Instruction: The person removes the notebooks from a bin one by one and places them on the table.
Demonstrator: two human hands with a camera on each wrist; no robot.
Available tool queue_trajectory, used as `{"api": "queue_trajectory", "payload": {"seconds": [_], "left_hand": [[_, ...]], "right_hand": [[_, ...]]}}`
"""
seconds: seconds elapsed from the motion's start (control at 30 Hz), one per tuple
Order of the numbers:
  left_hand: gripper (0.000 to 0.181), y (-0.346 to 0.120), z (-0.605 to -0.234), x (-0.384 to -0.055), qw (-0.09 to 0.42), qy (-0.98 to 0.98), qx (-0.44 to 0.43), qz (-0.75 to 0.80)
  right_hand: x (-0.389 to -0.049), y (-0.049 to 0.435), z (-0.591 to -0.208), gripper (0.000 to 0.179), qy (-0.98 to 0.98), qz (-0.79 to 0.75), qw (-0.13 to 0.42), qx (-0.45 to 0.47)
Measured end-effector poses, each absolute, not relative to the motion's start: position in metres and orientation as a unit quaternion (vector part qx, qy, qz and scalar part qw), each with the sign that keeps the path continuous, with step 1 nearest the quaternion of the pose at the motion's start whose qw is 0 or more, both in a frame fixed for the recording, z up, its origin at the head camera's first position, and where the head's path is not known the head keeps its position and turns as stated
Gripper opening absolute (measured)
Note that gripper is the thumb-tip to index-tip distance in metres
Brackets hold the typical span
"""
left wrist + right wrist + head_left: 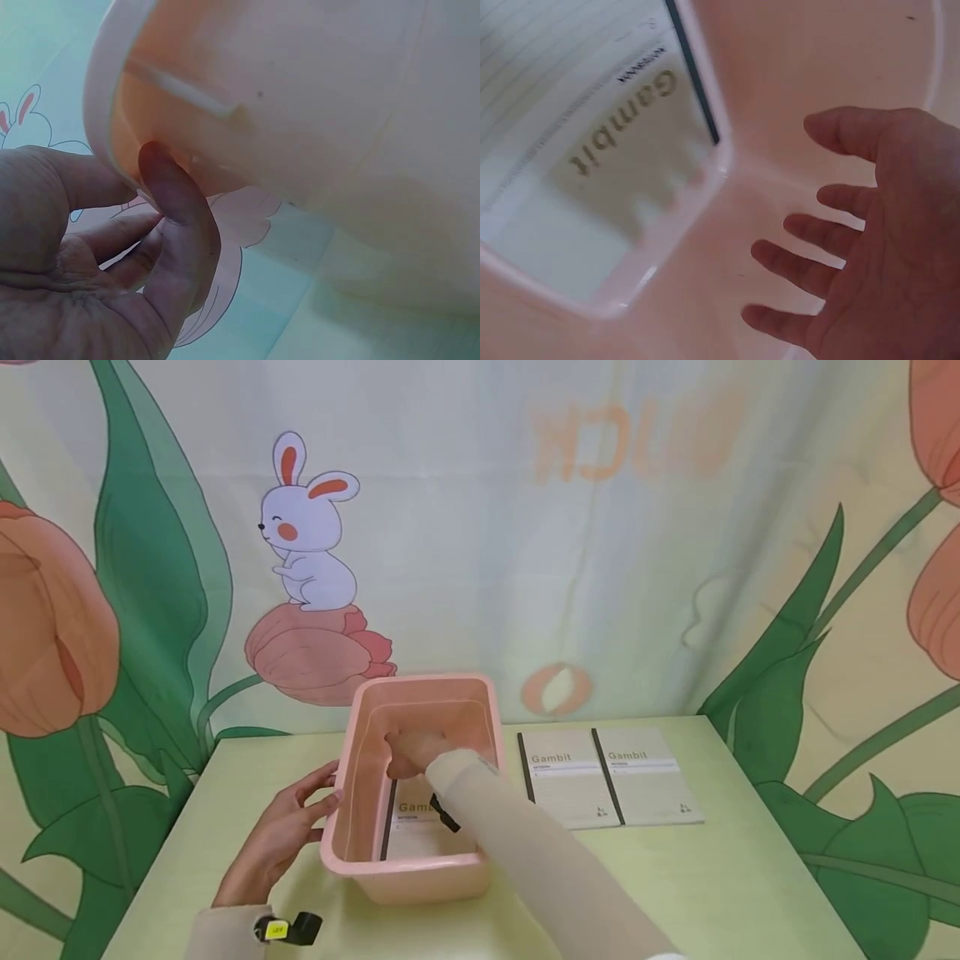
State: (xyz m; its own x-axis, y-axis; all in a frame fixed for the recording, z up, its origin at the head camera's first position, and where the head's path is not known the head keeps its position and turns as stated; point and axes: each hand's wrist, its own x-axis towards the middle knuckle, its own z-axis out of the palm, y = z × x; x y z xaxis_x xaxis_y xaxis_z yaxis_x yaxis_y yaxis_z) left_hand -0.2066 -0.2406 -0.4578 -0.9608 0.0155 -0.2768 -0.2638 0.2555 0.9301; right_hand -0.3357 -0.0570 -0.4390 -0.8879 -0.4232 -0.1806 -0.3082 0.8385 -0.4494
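Observation:
A pink plastic basin [420, 890] stands on the table, with a Gambit notebook [412, 837] lying flat on its bottom. My left hand [288, 827] holds the basin's left rim, with the rim [96, 97] between thumb and fingers in the left wrist view. Inside the basin, near its far end, is my right hand [415, 752]. The right wrist view shows that hand [885, 225] with fingers spread and nothing held, apart from the notebook [570, 135]. My right forearm hides part of the basin and notebook in the head view.
Two more Gambit notebooks, one [570, 797] beside the other [652, 793], lie on the table right of the basin. A curtain [465, 527] printed with tulips and a rabbit hangs behind the pale green table [720, 893].

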Motion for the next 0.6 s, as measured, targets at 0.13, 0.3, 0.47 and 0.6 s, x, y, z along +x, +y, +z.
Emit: {"api": "queue_trajectory", "payload": {"seconds": [0.13, 0.3, 0.47, 0.6], "left_hand": [[0.062, -0.24, -0.46, -0.206, 0.115, 0.78, -0.076, 0.61], [0.061, -0.239, -0.459, -0.206, 0.109, 0.781, -0.072, 0.61], [0.06, -0.242, -0.458, -0.206, 0.104, 0.78, -0.075, 0.613], [0.06, -0.244, -0.458, -0.207, 0.102, 0.781, -0.069, 0.612]], "right_hand": [[-0.34, -0.053, -0.447, 0.026, 0.922, -0.087, -0.007, -0.376], [-0.335, -0.048, -0.482, 0.029, 0.938, -0.186, 0.247, -0.153], [-0.337, -0.053, -0.498, 0.049, 0.93, -0.172, 0.292, -0.145], [-0.342, -0.06, -0.504, 0.05, 0.933, -0.143, 0.272, -0.189]]}}
